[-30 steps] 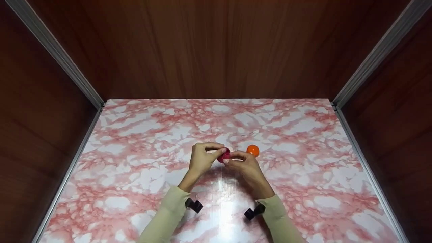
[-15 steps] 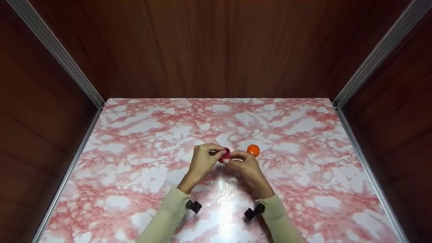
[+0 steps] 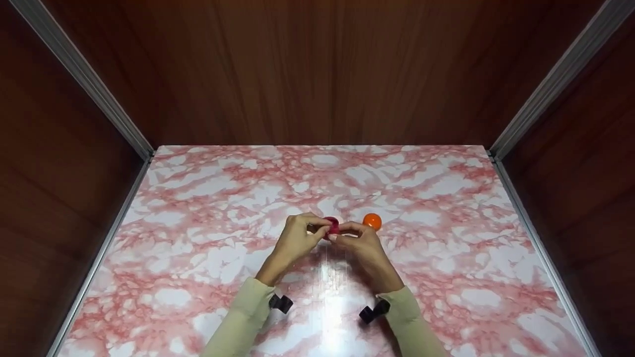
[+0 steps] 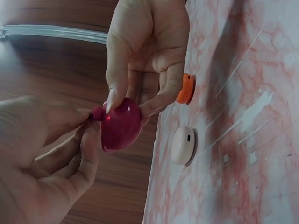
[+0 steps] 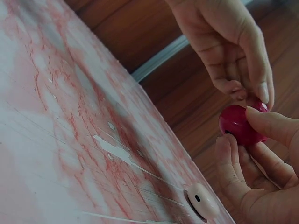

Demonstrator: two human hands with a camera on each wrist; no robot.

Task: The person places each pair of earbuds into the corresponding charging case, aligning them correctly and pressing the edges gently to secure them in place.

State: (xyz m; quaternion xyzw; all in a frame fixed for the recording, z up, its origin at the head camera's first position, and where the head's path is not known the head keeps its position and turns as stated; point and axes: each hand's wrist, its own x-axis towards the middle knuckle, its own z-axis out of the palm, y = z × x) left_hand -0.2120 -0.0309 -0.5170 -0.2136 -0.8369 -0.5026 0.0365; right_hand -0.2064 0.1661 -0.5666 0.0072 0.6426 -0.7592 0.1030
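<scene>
Between both hands, above the table, is a small glossy magenta case (image 4: 122, 126), rounded like an earbud case. My right hand (image 3: 362, 245) grips its body between thumb and fingers; a dark slot shows on it in the right wrist view. At its edge, my left hand (image 3: 297, 238) pinches a small magenta piece (image 4: 96, 113) between thumb and finger. Fingers hide most of that piece, so whether it is a lid or an earbud I cannot tell. In the head view the case shows a dark opening on top.
An orange round case (image 3: 371, 221) sits on the table just beyond my right hand. Near it stands a whitish round case (image 4: 183, 145) with a dark slot. Brown wood-look panels (image 3: 317, 74) with grey metal edging enclose the marbled red-and-white table (image 3: 218, 188).
My left hand has drawn slightly toward me and to the left, and more of the case's dark opening shows. The right hand and the orange case stay where they were.
</scene>
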